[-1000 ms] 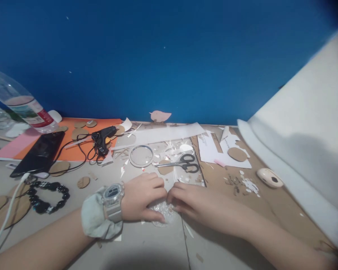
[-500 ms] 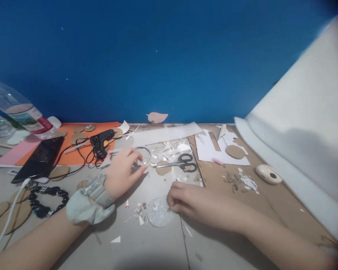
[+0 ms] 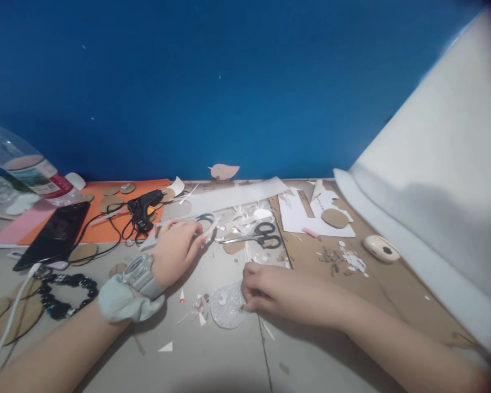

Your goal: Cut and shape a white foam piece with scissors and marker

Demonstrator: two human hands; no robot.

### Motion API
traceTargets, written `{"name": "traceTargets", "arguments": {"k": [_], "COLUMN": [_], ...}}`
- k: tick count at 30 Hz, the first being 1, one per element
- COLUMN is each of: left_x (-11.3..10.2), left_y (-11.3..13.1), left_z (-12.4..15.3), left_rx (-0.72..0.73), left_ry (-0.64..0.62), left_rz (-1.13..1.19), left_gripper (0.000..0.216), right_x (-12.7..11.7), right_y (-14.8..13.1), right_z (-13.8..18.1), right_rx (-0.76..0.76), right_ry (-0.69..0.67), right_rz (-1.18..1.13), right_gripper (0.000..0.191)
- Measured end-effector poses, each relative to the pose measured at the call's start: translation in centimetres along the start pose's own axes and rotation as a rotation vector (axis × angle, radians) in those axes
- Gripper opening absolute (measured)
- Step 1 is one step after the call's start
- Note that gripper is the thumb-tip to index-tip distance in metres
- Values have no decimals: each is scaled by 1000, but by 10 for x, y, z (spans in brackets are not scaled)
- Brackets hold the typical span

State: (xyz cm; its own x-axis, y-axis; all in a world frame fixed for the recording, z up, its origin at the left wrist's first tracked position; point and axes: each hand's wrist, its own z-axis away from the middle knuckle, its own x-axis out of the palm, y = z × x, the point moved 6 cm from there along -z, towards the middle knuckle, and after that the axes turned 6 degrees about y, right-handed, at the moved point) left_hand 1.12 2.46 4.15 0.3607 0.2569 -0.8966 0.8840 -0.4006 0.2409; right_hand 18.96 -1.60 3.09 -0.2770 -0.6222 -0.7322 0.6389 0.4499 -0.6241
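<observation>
My left hand (image 3: 175, 248), with a grey watch and a pale scrunchie at the wrist, has its fingers and thumb closed on the near-left side of a thin clear roll of tape (image 3: 215, 225). The tape's left part is hidden by the fingers. Curled at the right edge of a glittery silver disc (image 3: 226, 312), my right hand (image 3: 259, 286) pinches its rim; the fingertips are partly out of sight. On the disc sits a small whitish dot. Grey-handled scissors (image 3: 265, 236) lie beyond my right hand, blades pointing left.
At left are a black glue gun (image 3: 144, 210) on orange paper, a phone (image 3: 51, 234), a bead bracelet (image 3: 67, 295) and a bottle (image 3: 36, 169). Cut white paper (image 3: 290, 215), a cream oval device (image 3: 380, 249) and paper scraps lie right. A pink paper bird (image 3: 225, 171) stands by the wall.
My left fingers have drawn together on the roll of tape, which has tilted. My right hand stays at the disc's edge. The whole view has shifted slightly.
</observation>
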Motion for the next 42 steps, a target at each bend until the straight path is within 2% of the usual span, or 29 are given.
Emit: {"name": "traceTargets", "arguments": {"k": [6, 10, 17, 23, 25, 29, 31, 38, 42], "left_x": [6, 11, 12, 11, 11, 12, 13, 20, 21], "left_y": [0, 0, 3, 3, 5, 15, 20, 21, 20], "left_z": [5, 8, 7, 7, 8, 10, 11, 13, 12], "left_rx": [-4, 20, 42, 57, 71, 131, 156, 182, 171], "left_ry": [30, 42, 47, 48, 32, -70, -120, -186, -178], "left_rz": [115, 147, 156, 156, 155, 196, 232, 253, 251], "left_gripper": [26, 26, 25, 24, 33, 85, 97, 98, 101], "right_x": [-5, -3, 0, -1, 0, 1, -1, 0, -1], "right_y": [-4, -9, -11, -11, -11, -9, -8, -9, -5], "right_z": [1, 7, -1, -7, -5, -3, -3, -3, -7], "right_rx": [-16, -52, -140, -86, -60, -19, -7, -52, -27], "right_ry": [1, 7, 34, 12, 13, -19, -35, -80, -48], "right_rz": [22, 126, 306, 303, 293, 227, 201, 251, 310], "right_gripper": [19, 24, 19, 24, 27, 26, 25, 19, 24]}}
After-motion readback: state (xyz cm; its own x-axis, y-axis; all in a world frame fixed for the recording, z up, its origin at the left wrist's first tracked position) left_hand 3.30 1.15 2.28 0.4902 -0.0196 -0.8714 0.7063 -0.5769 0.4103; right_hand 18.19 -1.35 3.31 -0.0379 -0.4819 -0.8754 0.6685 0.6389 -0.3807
